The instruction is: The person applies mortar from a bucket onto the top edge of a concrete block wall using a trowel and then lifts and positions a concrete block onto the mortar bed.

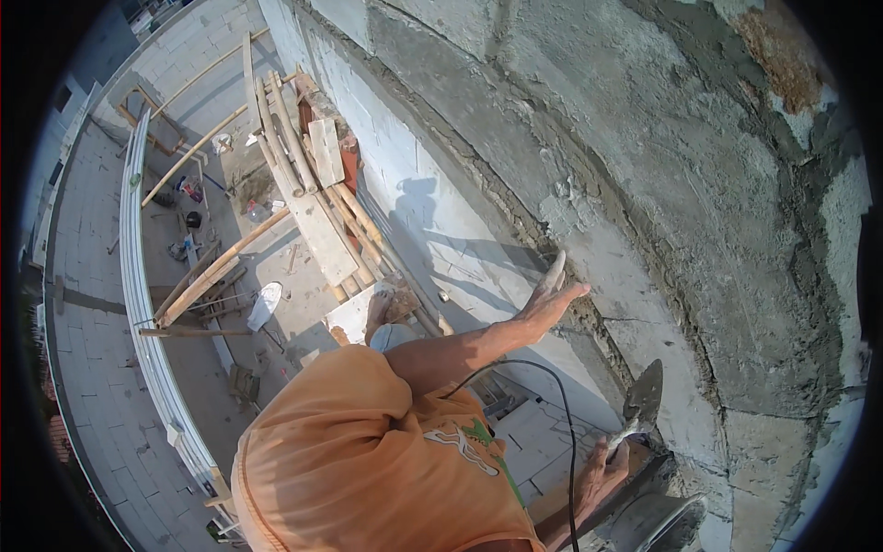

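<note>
My left hand reaches to the block wall at a rough strip of grey mortar, fingertips at or close to it, fingers stretched out and holding nothing. Lower right, my right hand grips the handle of a pointed trowel, its mortar-stained blade tilted up beside the wall. Below that hand a dark bucket or pan shows in part. A thin black cable loops past my orange shirt.
My bare foot stands on a narrow scaffold of planks and bamboo poles along the wall, high above a floor scattered with tools, timber and a white sack. Long pale metal lengths lie along the far block wall at left.
</note>
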The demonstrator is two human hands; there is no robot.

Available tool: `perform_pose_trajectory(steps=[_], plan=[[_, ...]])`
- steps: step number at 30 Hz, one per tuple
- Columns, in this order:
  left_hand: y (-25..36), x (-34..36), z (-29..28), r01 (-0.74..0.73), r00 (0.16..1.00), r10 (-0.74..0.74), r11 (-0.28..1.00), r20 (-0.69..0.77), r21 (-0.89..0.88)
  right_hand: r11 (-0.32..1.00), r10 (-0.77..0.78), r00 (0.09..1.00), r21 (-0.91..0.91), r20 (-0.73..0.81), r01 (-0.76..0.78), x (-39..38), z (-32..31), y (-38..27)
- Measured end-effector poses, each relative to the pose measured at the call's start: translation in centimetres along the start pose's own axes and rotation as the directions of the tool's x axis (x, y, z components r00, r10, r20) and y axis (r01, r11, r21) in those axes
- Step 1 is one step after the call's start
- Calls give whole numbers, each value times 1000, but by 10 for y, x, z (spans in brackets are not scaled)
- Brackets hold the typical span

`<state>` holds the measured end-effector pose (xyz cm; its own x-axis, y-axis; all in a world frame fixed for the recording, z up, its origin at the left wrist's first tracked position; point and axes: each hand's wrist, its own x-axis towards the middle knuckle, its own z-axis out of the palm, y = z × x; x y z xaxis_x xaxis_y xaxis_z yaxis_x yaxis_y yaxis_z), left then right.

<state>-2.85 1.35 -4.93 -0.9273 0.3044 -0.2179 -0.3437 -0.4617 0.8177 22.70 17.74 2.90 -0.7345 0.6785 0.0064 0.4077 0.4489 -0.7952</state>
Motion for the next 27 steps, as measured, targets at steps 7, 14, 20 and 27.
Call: perform_pose_trajectory(steps=[7, 14, 20, 27], plan=[[33, 34, -77, -120, 914, 172, 980, -366, 161, 990, 27, 999, 141, 18, -29, -5, 12, -9], [66, 122, -152, -317, 775, 500, 837, -388, 445, 999, 36, 993, 14, 115, -38, -7, 5, -7], [57, 133, -154, -352, 764, 494, 858, -415, 375, 996, 55, 993, -71, 106, -48, -12, 13, -14], [57, 138, -143, -289, 787, 436, 886, -438, 363, 999, -22, 998, -44, 61, 25, -13, 21, -15]])
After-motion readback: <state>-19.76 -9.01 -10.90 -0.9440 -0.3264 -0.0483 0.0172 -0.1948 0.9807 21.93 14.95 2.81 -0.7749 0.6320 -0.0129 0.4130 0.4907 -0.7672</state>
